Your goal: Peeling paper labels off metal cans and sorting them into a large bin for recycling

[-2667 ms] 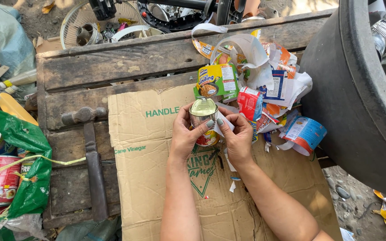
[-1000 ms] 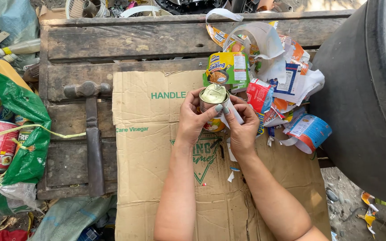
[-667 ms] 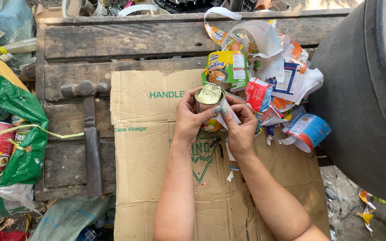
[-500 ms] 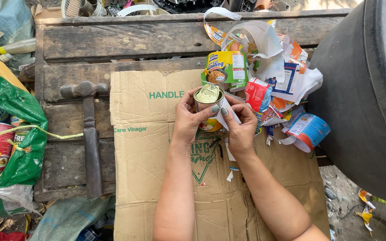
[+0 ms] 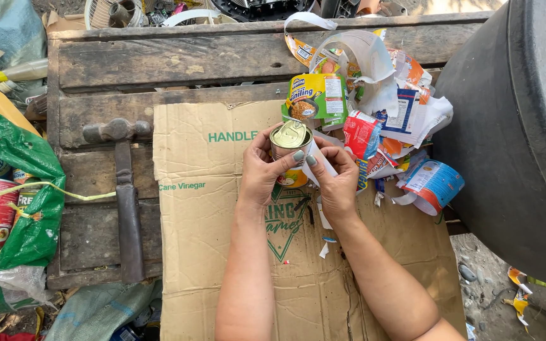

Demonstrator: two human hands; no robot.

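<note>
Label stripping under way, by the look of it. Left hand (image 5: 261, 172) wraps closed around a small tin can (image 5: 289, 140), pull-tab lid up, held just above the flattened cardboard (image 5: 216, 227). Right hand (image 5: 335, 180) pinches a loose white paper label strip (image 5: 321, 165) at the can's side, fingertips (image 5: 311, 160) touching the metal. Next move likely calls for a firm grip and a steady peel. Pile of torn labels (image 5: 374, 107) lies just beyond the fingers; hammer (image 5: 124, 189) well left.

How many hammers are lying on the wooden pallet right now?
1: the dark metal hammer lies on the pallet's left side, beside the cardboard sheet. Others may be hidden.
</note>
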